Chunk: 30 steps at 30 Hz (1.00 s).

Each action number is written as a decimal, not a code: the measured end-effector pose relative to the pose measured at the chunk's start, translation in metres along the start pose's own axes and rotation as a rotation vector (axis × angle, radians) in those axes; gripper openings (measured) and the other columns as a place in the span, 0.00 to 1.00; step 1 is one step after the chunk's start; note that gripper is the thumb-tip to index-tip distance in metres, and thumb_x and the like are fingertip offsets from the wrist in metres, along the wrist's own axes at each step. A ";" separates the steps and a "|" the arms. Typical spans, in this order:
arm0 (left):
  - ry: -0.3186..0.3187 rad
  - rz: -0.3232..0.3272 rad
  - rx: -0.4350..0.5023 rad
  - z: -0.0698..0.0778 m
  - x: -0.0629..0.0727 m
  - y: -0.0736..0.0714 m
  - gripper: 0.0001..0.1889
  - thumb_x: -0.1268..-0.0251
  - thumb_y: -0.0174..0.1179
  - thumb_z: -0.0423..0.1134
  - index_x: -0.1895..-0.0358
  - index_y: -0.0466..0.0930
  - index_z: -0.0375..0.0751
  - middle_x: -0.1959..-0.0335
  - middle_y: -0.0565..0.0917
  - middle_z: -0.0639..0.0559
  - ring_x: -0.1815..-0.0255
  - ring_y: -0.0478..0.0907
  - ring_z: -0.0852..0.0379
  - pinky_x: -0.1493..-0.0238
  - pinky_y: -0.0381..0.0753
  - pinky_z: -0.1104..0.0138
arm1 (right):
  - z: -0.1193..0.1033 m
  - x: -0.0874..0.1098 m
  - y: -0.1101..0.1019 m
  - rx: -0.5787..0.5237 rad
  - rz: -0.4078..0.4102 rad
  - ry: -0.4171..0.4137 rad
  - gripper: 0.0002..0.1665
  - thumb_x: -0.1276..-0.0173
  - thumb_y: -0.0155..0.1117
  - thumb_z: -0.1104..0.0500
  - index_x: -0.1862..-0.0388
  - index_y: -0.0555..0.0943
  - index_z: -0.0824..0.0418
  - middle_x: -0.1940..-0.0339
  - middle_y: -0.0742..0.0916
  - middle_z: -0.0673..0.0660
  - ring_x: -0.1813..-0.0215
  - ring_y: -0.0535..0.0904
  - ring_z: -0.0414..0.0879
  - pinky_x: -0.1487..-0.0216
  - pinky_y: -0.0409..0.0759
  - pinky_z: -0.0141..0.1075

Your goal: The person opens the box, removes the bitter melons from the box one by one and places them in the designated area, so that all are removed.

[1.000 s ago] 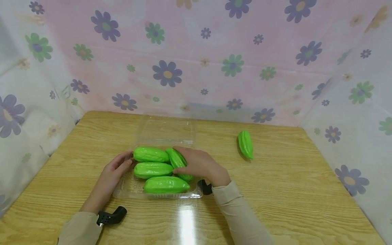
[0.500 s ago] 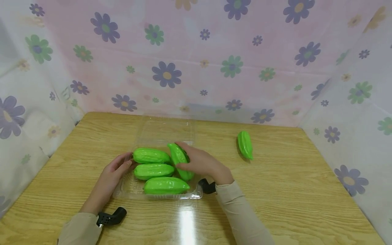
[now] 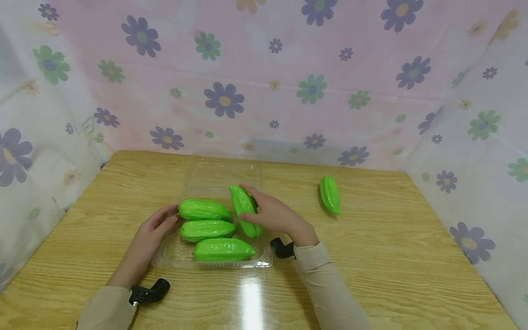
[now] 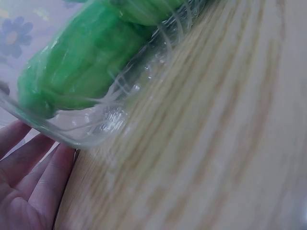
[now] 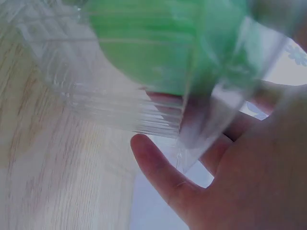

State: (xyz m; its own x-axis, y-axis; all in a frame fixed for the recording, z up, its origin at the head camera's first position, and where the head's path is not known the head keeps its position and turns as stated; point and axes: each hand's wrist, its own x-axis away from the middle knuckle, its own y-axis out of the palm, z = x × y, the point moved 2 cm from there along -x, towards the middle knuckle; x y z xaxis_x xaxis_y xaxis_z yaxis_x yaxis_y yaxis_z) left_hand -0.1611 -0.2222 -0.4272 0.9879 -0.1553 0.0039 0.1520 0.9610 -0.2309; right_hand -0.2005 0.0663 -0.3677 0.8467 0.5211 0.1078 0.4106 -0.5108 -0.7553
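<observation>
A clear plastic clamshell box [image 3: 173, 261] lies with its lid [image 3: 220, 172] folded back on the table. Three green ridged gourds lie crosswise in it: the rear gourd [image 3: 204, 209], the middle gourd [image 3: 206, 230] and the front gourd [image 3: 224, 250]. Over the box's right side, my right hand [image 3: 278, 214] grips another green gourd [image 3: 242, 204], tilted with its pointed tip away from me. The right wrist view shows this hand [image 5: 244, 177] partly through the clear wall. At the left edge, my left hand [image 3: 151, 231] touches the rim with fairly straight fingers [image 4: 45, 177].
Another green gourd [image 3: 330, 195] lies at the back right of the wooden table [image 3: 383, 256]. Flowered cloth [image 3: 264, 82] closes off the back and both sides. A black wrist camera mount [image 3: 150, 291] juts out from the left forearm.
The gourd in my right hand has shifted away from me and slightly to the right, leaving a wider gap beside the other gourds. My left hand stays at the box's edge.
</observation>
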 end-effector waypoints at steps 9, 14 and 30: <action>-0.010 -0.005 -0.002 0.000 0.001 -0.001 0.28 0.32 0.44 0.52 0.34 0.57 0.41 0.36 0.62 0.46 0.39 0.63 0.52 0.50 0.63 0.85 | 0.005 0.002 -0.006 -0.077 0.035 0.027 0.44 0.42 0.55 0.36 0.31 0.47 0.38 0.49 0.76 0.52 0.51 0.73 0.42 0.55 0.75 0.37; -0.005 -0.003 -0.005 0.000 0.001 -0.001 0.28 0.32 0.44 0.51 0.34 0.57 0.40 0.36 0.63 0.45 0.39 0.63 0.52 0.50 0.63 0.84 | 0.006 0.003 -0.010 -0.123 0.070 0.017 0.44 0.42 0.57 0.37 0.31 0.49 0.38 0.53 0.77 0.51 0.52 0.74 0.43 0.58 0.76 0.36; -0.023 -0.009 0.004 0.002 0.001 -0.001 0.29 0.32 0.44 0.52 0.34 0.56 0.40 0.35 0.61 0.45 0.38 0.62 0.51 0.50 0.63 0.85 | 0.015 0.003 -0.018 -0.158 0.202 0.018 0.43 0.43 0.55 0.34 0.34 0.45 0.29 0.52 0.78 0.48 0.50 0.74 0.41 0.55 0.77 0.39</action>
State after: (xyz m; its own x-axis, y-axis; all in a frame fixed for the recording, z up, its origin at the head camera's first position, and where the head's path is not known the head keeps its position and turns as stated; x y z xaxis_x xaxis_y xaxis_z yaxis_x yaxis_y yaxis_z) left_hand -0.1605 -0.2228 -0.4252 0.9869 -0.1589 0.0281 0.1611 0.9604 -0.2271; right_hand -0.2104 0.0874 -0.3630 0.9222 0.3860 -0.0221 0.2792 -0.7044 -0.6525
